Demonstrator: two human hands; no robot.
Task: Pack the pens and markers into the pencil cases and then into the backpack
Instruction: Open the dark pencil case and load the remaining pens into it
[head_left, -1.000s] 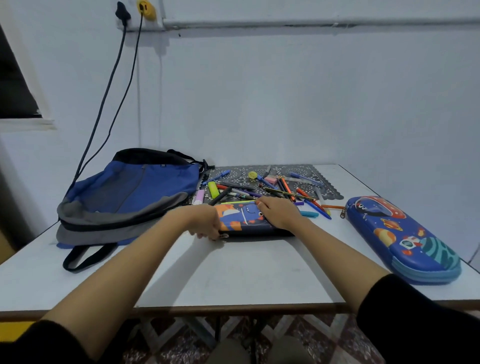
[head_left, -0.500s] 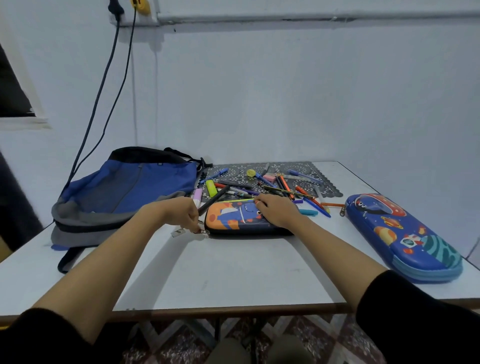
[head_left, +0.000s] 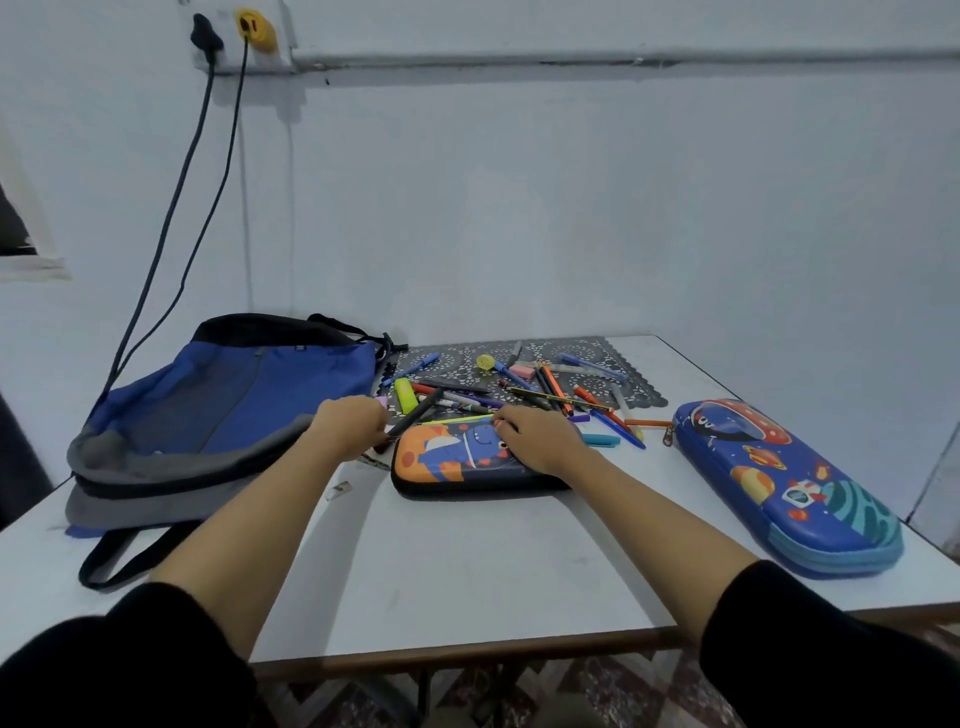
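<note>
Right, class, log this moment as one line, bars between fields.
left hand: curled at left end of orange case, grip hidden | right hand: flat on it | pens: loose on mat | space case: shut

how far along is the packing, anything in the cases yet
Nothing visibly packed yet. In hand: the right hand presses the dinosaur case while the left hand works at its left corner, seemingly the zip; grip hidden. Left: the loose pens and markers on the mat, the shut space case, then the backpack.

L hand (head_left: 353, 427) curled, R hand (head_left: 540, 439) palm-down, both arms outstretched
</note>
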